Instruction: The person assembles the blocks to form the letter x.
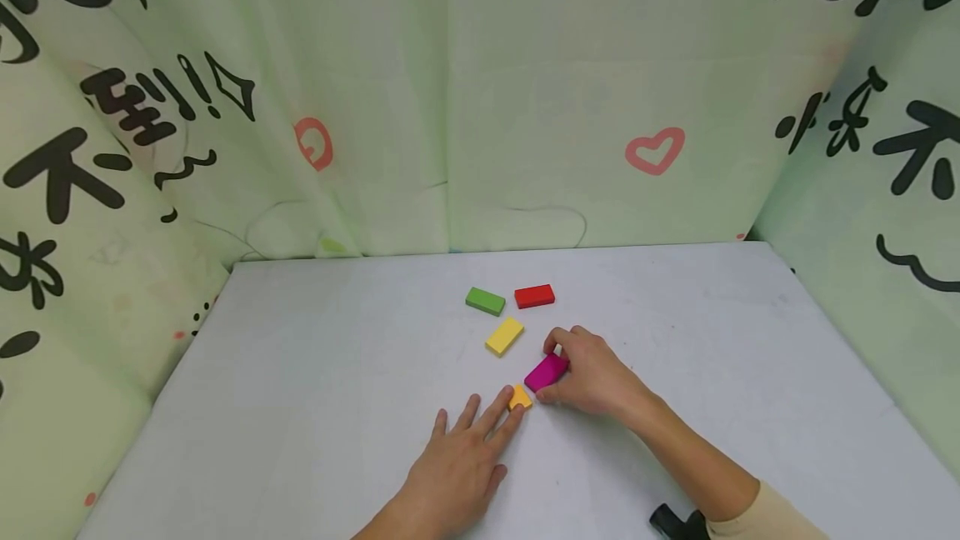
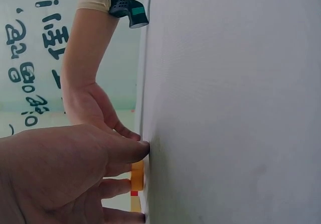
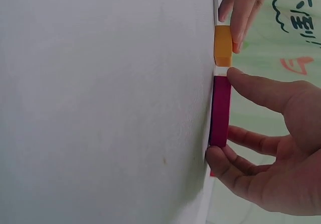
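My right hand (image 1: 592,377) holds a magenta block (image 1: 547,372) by its ends, the thumb at the near end and curled fingers at the far one. From the right wrist view, the magenta block (image 3: 220,111) lies flat at table level. My left hand (image 1: 461,465) is spread low over the table, palm down. Its two foremost fingertips lie at an orange block (image 1: 520,397), which shows between them. In the right wrist view the orange block (image 3: 223,45) stands in line with the magenta one, a small gap between them.
Beyond the hands, a yellow block (image 1: 505,337), a green block (image 1: 485,301) and a red block (image 1: 535,297) lie on the white table (image 1: 337,340). Printed pale green curtains (image 1: 525,107) close off the back and sides. A black device (image 1: 678,523) sits at the right sleeve.
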`<state>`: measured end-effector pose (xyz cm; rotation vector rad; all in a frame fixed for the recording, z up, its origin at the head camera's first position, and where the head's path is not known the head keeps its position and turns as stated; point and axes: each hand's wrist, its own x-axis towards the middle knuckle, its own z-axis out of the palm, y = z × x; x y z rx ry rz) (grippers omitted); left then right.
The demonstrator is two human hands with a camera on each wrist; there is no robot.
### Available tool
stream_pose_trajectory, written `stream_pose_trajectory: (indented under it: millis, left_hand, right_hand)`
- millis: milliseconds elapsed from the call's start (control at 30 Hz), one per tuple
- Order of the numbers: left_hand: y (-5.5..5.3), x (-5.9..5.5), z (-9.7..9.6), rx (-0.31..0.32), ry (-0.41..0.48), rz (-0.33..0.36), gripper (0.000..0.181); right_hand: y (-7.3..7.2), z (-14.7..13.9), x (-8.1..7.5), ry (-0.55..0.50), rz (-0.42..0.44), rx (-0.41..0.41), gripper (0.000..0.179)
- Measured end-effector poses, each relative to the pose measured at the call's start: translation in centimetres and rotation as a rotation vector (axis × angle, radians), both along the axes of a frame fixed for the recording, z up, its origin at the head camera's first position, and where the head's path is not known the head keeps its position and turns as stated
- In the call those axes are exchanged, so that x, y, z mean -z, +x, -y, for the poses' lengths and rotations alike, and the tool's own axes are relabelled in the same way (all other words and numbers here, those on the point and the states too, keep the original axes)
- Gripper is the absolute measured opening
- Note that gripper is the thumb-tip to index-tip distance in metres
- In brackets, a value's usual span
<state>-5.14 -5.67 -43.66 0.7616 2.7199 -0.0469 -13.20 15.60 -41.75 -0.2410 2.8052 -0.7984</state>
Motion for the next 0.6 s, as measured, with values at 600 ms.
stream_pose_trajectory:
  millis: [600]
  left_hand:
    - [-0.12, -0.06, -0.32, -0.021, 0.003, 0.022, 0.076]
  right_hand:
    - [0.11, -0.4, -0.16, 0.019, -0.022, -0.048, 0.03]
